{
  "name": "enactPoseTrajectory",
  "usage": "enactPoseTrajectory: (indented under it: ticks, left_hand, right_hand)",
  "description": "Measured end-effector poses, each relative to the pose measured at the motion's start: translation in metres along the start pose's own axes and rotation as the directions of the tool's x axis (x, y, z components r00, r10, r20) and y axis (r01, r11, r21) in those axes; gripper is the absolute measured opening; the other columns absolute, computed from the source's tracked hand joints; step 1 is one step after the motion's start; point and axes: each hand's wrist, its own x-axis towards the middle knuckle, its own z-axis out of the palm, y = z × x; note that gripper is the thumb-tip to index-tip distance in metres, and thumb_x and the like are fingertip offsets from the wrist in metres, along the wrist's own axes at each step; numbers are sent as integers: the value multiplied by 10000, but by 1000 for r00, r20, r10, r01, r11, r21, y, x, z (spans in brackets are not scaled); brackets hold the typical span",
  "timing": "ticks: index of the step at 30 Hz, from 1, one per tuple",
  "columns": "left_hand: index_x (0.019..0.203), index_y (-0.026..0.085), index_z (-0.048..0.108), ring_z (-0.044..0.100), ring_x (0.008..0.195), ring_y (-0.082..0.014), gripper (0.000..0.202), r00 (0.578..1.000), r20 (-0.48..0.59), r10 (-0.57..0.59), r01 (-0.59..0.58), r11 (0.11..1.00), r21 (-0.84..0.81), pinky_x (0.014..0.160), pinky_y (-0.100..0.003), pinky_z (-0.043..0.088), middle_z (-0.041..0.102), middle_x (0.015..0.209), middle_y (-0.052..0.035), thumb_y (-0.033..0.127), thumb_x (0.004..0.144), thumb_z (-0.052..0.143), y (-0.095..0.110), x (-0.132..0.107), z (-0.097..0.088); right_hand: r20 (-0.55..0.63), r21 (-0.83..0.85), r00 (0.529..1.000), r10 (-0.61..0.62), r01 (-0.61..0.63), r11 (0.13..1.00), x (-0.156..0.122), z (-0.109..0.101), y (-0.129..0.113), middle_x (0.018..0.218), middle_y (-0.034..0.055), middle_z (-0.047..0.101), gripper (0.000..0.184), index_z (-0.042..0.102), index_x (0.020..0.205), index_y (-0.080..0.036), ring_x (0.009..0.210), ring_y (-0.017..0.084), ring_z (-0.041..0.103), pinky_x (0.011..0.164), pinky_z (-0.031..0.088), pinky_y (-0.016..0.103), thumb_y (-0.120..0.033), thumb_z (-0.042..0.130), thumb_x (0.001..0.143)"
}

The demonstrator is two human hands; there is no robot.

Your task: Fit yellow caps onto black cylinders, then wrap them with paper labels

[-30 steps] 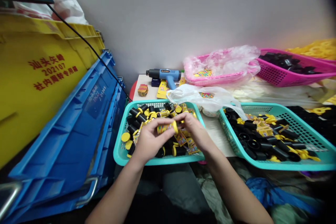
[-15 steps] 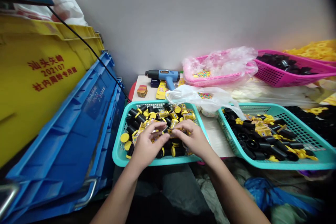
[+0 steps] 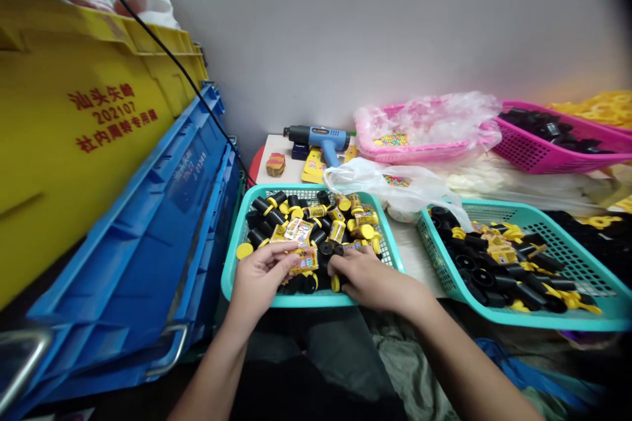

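Note:
A teal plastic basket (image 3: 311, 300) holds a heap of black plastic tubes (image 3: 261, 205) with yellow caps, some wrapped in yellow labels, and loose printed cards (image 3: 298, 231). My left hand (image 3: 260, 274) lies over the basket's near left side, its fingertips at the cards. My right hand (image 3: 363, 274) rests on the black tubes at the near right, fingers curled downward. What lies under the right palm is hidden. A loose yellow cap (image 3: 244, 250) sits by the left wall.
A second teal basket (image 3: 538, 217) of tubes and yellow parts stands to the right. Behind are a heat gun (image 3: 318, 138), a pink basket under plastic film (image 3: 409, 151), a magenta basket (image 3: 538, 161) and a white plastic bag (image 3: 390, 183). Stacked blue crates (image 3: 148, 243) and yellow crates (image 3: 74, 125) fill the left.
My hands have come apart and lowered into the basket. The yellow-labelled tube held between them a second ago no longer shows there. The view has shifted slightly.

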Motion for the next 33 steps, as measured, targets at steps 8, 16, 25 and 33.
enactPoseTrajectory:
  ticks: [8, 16, 25, 33]
  left_hand:
    - [743, 173, 764, 731, 663, -187, 158, 999, -34, 26, -25, 999, 24, 636, -249, 605, 779, 754, -38, 295, 643, 753, -7, 1, -1]
    - [744, 196, 771, 736, 847, -207, 101, 996, 40, 76, -76, 997, 0, 805, -271, 588, 783, 866, -48, 271, 678, 755, -13, 4, 2]
    - [760, 216, 771, 722, 894, -195, 53, 964, 102, 244, -240, 969, -51, 865, -288, 562, 782, 886, -38, 242, 757, 725, -16, 2, 8]
    - [785, 206, 765, 726, 891, -199, 51, 949, 152, 276, -275, 961, -32, 853, -287, 571, 779, 907, -51, 201, 749, 730, -8, 0, 12]
  right_hand:
    - [104, 30, 990, -97, 94, 995, 4, -18, -1, 1079, 125, 579, 415, 632, 1092, -157, 979, 260, 566, 911, 400, 399, -65, 570, 692]
    - [-455, 831, 872, 182, 342, 440, -14, 1, 19, 949, 18, 591, 267, 555, 1066, -258, 744, 143, 580, 639, 465, 248, -375, 622, 835]
    - [-315, 850, 924, 214, 175, 496, -6, 15, 11, 719, -11, 557, 309, 600, 1023, -184, 629, 111, 524, 592, 416, 237, -399, 660, 809]
    - [-375, 808, 908, 188, 221, 546, -6, 29, 10, 751, -8, 586, 305, 621, 1063, -200, 669, 122, 537, 626, 435, 252, -372, 660, 814]
